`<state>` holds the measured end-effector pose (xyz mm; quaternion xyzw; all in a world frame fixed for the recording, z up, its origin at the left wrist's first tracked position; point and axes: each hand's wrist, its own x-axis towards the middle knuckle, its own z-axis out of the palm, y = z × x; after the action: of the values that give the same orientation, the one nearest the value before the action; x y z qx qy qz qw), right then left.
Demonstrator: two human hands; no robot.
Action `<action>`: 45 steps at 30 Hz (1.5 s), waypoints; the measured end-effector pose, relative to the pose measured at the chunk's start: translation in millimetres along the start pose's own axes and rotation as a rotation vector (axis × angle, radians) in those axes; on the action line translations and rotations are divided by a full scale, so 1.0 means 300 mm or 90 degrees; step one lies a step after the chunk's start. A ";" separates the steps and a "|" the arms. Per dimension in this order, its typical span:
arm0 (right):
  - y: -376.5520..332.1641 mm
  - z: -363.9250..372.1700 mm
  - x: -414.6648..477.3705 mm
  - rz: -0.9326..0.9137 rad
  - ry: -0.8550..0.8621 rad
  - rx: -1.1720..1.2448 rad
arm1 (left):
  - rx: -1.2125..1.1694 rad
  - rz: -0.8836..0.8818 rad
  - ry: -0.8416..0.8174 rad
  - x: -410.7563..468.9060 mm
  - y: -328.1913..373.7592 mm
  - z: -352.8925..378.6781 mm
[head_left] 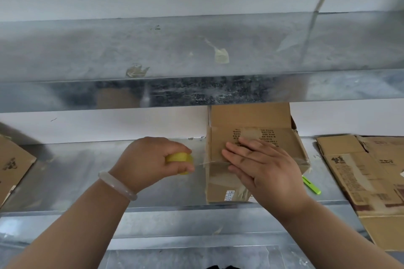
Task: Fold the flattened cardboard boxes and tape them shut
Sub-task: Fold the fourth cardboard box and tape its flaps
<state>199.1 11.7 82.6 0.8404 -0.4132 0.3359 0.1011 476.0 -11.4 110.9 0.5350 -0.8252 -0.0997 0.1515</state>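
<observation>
Brown cardboard box (251, 150) sitting on metal shelf (87, 181), right of centre; taping step running. Right hand (260, 166) lying flat, pressing tape on seam. Left hand (150, 159) clenching yellow tape roll (179, 158), pulling strip taut leftward. Next, probably: cut strip, smooth end.

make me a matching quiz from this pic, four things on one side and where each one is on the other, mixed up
Things:
1 tape roll
2 folded box
3 green tool
4 flattened cardboard

Places:
A lying flat at far right
B gripped by the left hand
C just right of the folded box
D under the flat right hand

Pairs: 1-B, 2-D, 3-C, 4-A
</observation>
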 end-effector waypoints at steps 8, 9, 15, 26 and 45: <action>0.003 0.009 -0.008 -0.017 0.011 0.006 | 0.148 -0.006 -0.107 0.029 -0.034 0.041; 0.005 0.009 -0.006 -0.017 0.011 0.006 | 0.117 0.002 -0.093 0.023 -0.039 0.037; 0.010 0.011 -0.001 -0.010 0.013 0.005 | -0.212 0.018 0.073 -0.028 -0.066 0.050; 0.081 -0.072 -0.078 0.033 0.191 0.070 | -0.222 -0.031 0.112 -0.004 0.003 0.146; 0.311 0.055 -0.455 0.888 -0.209 0.070 | -0.274 -0.037 0.146 -0.069 0.031 0.165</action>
<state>76.8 30.3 -28.4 0.4244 -0.8463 0.2116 -0.2428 458.3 11.5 64.8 0.5220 -0.7465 -0.2160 0.3516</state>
